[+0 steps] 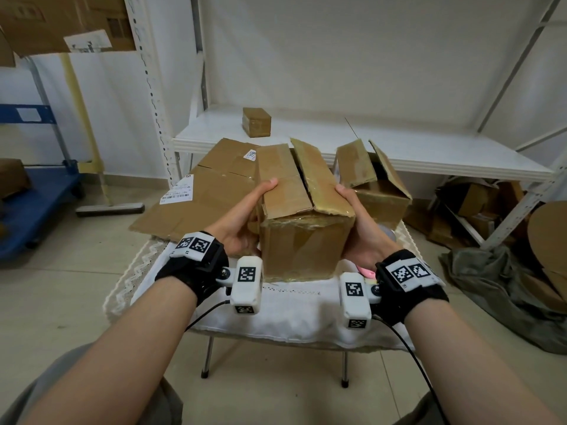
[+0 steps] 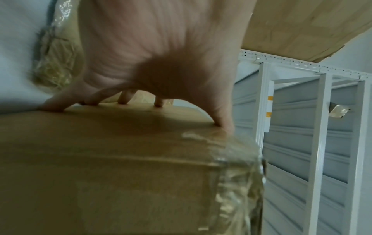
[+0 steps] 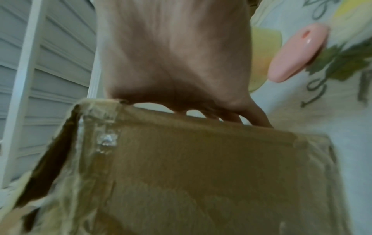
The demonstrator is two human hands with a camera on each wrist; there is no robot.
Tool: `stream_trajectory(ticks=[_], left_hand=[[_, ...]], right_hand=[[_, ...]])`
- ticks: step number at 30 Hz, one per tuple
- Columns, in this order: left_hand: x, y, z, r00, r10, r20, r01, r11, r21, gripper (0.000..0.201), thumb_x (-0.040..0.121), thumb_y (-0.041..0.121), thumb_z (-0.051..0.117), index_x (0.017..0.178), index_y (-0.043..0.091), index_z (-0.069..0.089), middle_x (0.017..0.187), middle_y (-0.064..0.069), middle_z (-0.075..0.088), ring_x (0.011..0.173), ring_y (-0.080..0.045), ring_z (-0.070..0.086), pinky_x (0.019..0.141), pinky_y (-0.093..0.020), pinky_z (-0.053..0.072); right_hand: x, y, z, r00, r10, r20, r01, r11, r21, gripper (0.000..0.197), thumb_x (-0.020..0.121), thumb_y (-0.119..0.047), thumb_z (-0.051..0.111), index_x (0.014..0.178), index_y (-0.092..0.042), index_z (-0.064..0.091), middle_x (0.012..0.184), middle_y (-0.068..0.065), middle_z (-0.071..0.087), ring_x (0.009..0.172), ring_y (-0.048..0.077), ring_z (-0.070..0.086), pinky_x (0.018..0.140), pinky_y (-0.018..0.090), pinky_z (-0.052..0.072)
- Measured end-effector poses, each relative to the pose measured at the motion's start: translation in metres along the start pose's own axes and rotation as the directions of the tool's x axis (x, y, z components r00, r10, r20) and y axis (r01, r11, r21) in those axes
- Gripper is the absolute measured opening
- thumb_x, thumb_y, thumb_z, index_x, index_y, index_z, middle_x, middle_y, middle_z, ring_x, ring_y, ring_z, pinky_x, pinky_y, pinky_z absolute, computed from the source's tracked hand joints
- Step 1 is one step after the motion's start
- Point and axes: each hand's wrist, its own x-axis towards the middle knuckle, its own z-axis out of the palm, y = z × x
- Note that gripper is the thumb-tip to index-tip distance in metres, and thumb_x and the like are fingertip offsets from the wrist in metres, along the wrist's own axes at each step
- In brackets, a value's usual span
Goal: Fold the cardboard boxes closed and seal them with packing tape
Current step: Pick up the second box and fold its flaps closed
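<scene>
From the head view, three boxes: one box [image 1: 302, 228] on the table [image 1: 276, 314] between left hand [image 1: 242, 222] and right hand [image 1: 362, 228], thumbs pressing its flaps down; an open box [image 1: 376, 185] behind it; a small box [image 1: 256, 121] on the shelf [image 1: 429, 148] beyond. Contents hidden.

Left wrist: fingers [image 2: 58, 103] spread round the box's far edge.

Right wrist: fingers [image 3: 255, 117] together, curled over the far edge.

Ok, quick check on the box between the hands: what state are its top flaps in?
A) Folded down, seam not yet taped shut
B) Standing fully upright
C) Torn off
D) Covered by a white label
A: the box has both top flaps folded down with a gap along the centre seam, while the left hand and right hand grip its sides.
</scene>
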Motion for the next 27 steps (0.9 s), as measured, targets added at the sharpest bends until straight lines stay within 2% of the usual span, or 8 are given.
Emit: stream_trajectory(ticks=[6,11,14,15,17,19,23,27], left_hand=[[-0.01,0.016,-0.009,1.0,0.021,-0.008,-0.02,0.998,0.051,0.058,0.077,0.068,0.066,0.107,0.019,0.061,0.115,-0.015,0.059,0.107,-0.034,0.057,0.104,-0.062,0.04],[-0.011,0.014,-0.014,0.999,-0.016,0.029,0.013,0.995,0.104,0.066,0.078,0.063,0.069,0.123,0.016,0.06,0.109,-0.014,0.066,0.097,-0.031,0.063,0.097,-0.052,0.049],[-0.006,0.013,-0.01,0.99,0.126,0.055,-0.132,0.983,0.125,0.056,0.085,0.048,0.071,0.131,0.024,0.051,0.134,-0.012,0.056,0.108,-0.028,0.058,0.099,-0.044,0.048],[-0.007,0.015,-0.009,0.963,0.269,0.029,-0.27,0.948,0.166,0.053,0.089,0.035,0.07,0.137,0.032,0.046,0.143,-0.009,0.049,0.117,-0.023,0.058,0.099,-0.04,0.052],[-0.011,0.023,-0.005,0.807,0.588,0.063,-0.561,0.728,0.394,0.065,0.092,0.009,0.063,0.145,0.04,0.043,0.158,0.008,0.028,0.135,-0.003,0.043,0.102,-0.026,0.05],[-0.016,0.032,0.003,0.698,0.663,0.269,-0.681,0.501,0.534,0.061,0.091,-0.008,0.049,0.137,0.031,0.057,0.158,0.02,0.027,0.139,0.009,0.03,0.108,-0.022,0.041],[-0.012,0.036,0.004,0.745,0.545,0.385,-0.63,0.385,0.674,0.044,0.1,0.003,0.037,0.12,0.025,0.07,0.15,0.015,0.045,0.148,-0.007,0.022,0.125,-0.049,0.0],[-0.011,0.037,0.0,0.773,0.52,0.362,-0.598,0.408,0.69,0.043,0.102,0.006,0.037,0.118,0.029,0.07,0.146,0.015,0.05,0.146,-0.007,0.027,0.125,-0.046,0.005]], right_hand=[[-0.01,-0.01,0.002,0.998,0.002,0.064,0.004,0.996,-0.091,0.083,0.067,-0.078,0.071,0.133,-0.029,0.061,0.132,0.018,0.065,0.121,0.042,0.061,0.094,0.068,0.049],[-0.015,-0.007,0.005,0.995,0.08,0.064,-0.07,0.987,-0.144,0.078,0.072,-0.071,0.071,0.135,-0.028,0.057,0.13,0.021,0.065,0.116,0.044,0.064,0.088,0.069,0.051],[-0.019,-0.006,0.008,0.996,0.087,0.021,-0.082,0.982,-0.172,0.067,0.079,-0.066,0.068,0.131,-0.026,0.059,0.128,0.019,0.067,0.112,0.041,0.066,0.087,0.068,0.053],[-0.02,-0.006,0.01,0.997,0.082,0.015,-0.078,0.98,-0.185,0.065,0.08,-0.066,0.067,0.13,-0.025,0.059,0.128,0.019,0.067,0.112,0.04,0.067,0.087,0.066,0.053],[-0.022,-0.007,0.013,0.998,0.069,-0.001,-0.068,0.976,-0.208,0.061,0.082,-0.064,0.065,0.128,-0.024,0.06,0.126,0.019,0.068,0.111,0.039,0.067,0.087,0.064,0.054],[-0.024,-0.008,0.014,0.998,0.056,-0.016,-0.058,0.973,-0.225,0.058,0.083,-0.064,0.065,0.126,-0.025,0.061,0.126,0.02,0.068,0.111,0.038,0.067,0.089,0.063,0.054],[-0.025,-0.011,0.014,0.999,0.018,-0.035,-0.028,0.954,-0.298,0.057,0.086,-0.066,0.061,0.125,-0.025,0.062,0.127,0.018,0.066,0.113,0.035,0.066,0.092,0.056,0.056],[-0.025,-0.019,-0.003,0.995,-0.035,-0.097,0.001,0.945,-0.328,0.061,0.091,-0.071,0.05,0.125,-0.022,0.064,0.119,0.012,0.07,0.109,0.033,0.069,0.09,0.054,0.058]])
